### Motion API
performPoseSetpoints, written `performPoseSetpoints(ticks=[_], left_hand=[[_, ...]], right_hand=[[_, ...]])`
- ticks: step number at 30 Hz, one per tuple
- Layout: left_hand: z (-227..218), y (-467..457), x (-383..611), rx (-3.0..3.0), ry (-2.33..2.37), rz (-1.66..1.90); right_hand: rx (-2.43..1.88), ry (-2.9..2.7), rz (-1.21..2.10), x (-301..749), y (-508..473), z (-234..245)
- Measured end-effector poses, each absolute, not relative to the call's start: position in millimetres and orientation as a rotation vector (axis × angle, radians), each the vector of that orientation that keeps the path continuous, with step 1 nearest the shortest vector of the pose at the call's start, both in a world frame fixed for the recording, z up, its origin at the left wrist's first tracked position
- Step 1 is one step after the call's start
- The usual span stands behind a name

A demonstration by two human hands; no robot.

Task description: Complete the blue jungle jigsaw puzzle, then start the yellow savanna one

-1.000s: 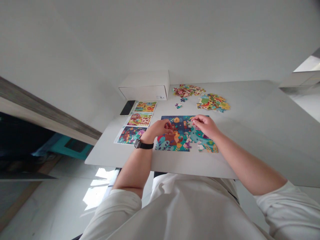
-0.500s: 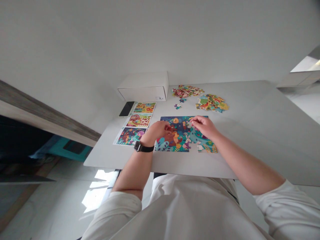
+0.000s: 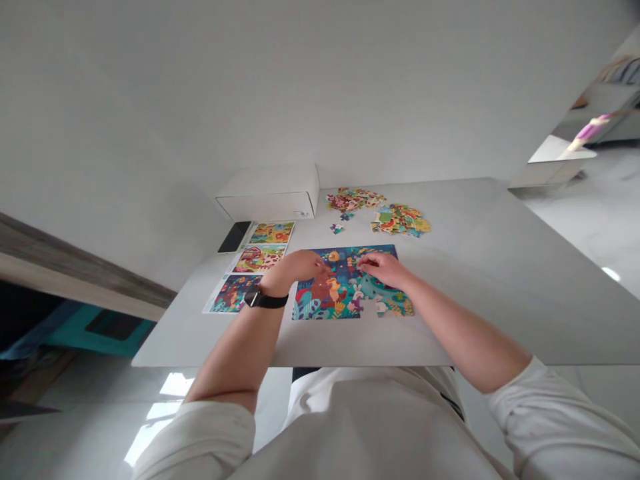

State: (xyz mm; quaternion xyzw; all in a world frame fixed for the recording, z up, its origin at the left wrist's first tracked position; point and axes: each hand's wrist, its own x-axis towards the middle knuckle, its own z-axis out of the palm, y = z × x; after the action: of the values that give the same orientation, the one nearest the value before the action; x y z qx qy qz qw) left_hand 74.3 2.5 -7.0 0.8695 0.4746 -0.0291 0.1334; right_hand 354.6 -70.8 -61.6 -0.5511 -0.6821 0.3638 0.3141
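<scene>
View swings right; left hand (image 3: 300, 265) and right hand (image 3: 385, 269) stay over puzzle (image 3: 336, 293). Sheet (image 3: 260, 259) lies left, likely for glancing across. Left fingers curl over puzzle's upper left, maybe steadying; can't tell if touching. Right fingertips bunch over upper middle; can't tell if clamped on anything. Pink pile (image 3: 356, 199), yellow pile (image 3: 401, 220) behind, likely kept sorted.

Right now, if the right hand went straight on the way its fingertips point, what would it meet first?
Most likely the left hand, across the partly assembled puzzle. Heights are unclear from this single view, so the right hand might brush the puzzle first.
</scene>
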Motion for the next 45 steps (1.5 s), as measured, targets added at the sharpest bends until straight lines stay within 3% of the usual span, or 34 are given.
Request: performPoseSetpoints(ticks=[7,16,20,33,39,45], left_hand=[[-19,72,108,2.445,1.669,0.292],[-32,113,149,2.352,1.829,0.122],[-32,114,148,2.278,1.757,0.291],[-7,40,131,1.916,1.233,0.862],[12,-31,129,1.806,1.082,0.916],[-8,-54,128,1.621,1.090,0.974]], right_hand=[[-1.486,-1.859,0.896,355,-70,-63],[-1.478,-1.846,0.928,353,-71,-60],[-1.505,-1.834,0.935,352,-71,-59],[-1.371,-1.496,1.080,358,-71,-55],[-1.205,-1.498,0.947,360,-82,-31],[-1.120,-1.682,0.783,366,-89,-16]])
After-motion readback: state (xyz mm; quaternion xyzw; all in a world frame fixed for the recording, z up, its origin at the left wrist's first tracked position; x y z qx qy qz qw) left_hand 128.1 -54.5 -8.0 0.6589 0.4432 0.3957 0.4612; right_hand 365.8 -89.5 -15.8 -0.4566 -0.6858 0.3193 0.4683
